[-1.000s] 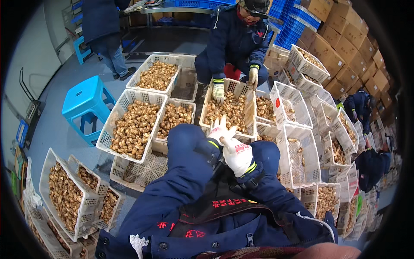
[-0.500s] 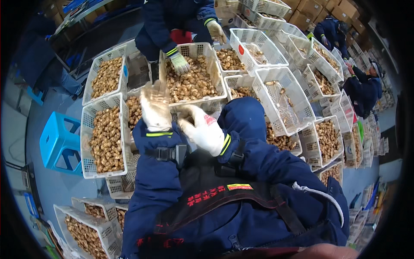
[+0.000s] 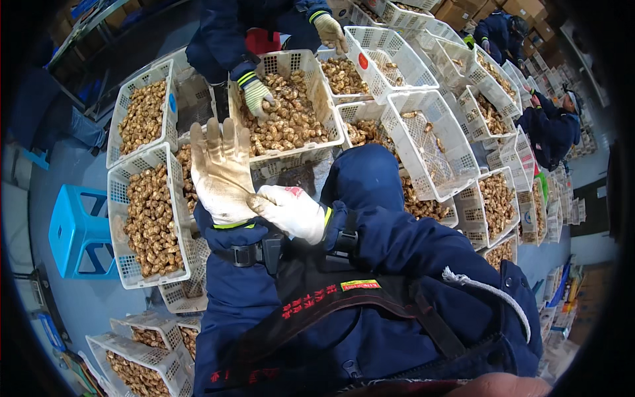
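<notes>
Pale work glove covers the left hand, whose fingers stretch out, holding nothing, its long axis running 12 to 6 o'clock. From the glove's 4 o'clock the right hand closes on its heel — pinching the fabric, it seems. Navy knee juts at that hand's 2 o'clock. Beyond, at the glove's 1 o'clock: a white crate of brown tubers — a co-worker's gloved hand among them. Blue stool stands toward 8 o'clock.

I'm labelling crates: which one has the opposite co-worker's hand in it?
The crate straight ahead, beyond and right of the wearer's left hand; it alone has the co-worker's hand on its brown contents.
</notes>
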A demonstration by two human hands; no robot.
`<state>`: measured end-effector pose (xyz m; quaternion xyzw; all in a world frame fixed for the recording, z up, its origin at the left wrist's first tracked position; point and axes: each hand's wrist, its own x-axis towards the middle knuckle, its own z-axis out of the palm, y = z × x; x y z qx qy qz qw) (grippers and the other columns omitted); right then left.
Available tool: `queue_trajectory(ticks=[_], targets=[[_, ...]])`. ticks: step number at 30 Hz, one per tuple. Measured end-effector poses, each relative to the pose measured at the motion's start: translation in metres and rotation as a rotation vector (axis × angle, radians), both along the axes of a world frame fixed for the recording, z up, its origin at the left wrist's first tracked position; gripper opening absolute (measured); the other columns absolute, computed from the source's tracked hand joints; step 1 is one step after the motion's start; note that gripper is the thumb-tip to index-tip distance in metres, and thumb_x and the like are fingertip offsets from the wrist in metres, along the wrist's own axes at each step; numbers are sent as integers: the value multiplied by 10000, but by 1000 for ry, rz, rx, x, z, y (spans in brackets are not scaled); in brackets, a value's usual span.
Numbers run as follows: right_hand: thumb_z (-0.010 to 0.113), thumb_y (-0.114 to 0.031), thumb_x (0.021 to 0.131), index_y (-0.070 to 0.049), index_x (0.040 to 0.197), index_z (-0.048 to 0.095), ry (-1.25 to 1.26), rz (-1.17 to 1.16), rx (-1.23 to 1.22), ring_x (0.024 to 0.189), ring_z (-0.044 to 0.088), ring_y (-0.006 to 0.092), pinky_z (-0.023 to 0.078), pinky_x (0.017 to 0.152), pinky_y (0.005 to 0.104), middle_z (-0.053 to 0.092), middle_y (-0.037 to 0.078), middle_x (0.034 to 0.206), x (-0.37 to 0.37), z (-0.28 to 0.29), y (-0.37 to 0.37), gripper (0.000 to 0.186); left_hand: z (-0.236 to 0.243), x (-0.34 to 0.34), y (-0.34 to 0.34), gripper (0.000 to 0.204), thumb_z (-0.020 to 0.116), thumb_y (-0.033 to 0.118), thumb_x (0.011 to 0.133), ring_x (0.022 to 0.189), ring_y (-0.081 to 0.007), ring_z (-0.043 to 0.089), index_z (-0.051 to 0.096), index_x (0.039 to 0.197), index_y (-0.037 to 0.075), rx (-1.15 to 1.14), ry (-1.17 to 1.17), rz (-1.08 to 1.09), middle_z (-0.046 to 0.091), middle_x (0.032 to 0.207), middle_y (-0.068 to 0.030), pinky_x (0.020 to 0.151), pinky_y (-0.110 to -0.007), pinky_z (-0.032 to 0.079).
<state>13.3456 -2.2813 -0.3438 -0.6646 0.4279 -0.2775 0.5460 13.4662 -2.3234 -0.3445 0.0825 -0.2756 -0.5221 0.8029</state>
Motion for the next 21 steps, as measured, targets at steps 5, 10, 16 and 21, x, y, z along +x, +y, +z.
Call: queue_trajectory(ticks=[5,10,16,21], targets=[[480,-348,936,-47,873,558,18,89,-408,704,551,246,436,651,329,535,118,723,21,-13,-9,317,12,42,-2,472,331,361,979,1155,-293,519,448,1293,28,-86,169,-280,562,1218,-151,1048,-471,335],[535,-343,911,-41,1057,583,-148,39,-27,774,587,159,464,694,300,612,78,822,19,4,-23,339,37,52,10,286,526,304,929,789,-189,569,570,905,22,254,-84,265,580,826,-76,884,-357,443],[435,-450,946,-78,1321,389,-1255,-142,370,1068,500,187,413,920,314,488,82,1213,0,12,-87,530,22,20,8,176,623,176,851,757,-150,560,584,919,18,330,-1350,322,586,857,-78,684,-274,450],[364,-473,959,-92,1403,259,-1152,-273,274,1227,421,217,379,1004,330,393,111,1348,-27,9,-113,595,8,-41,-14,275,683,184,794,745,-197,588,568,971,8,211,-1504,122,581,852,-121,669,-309,483]])
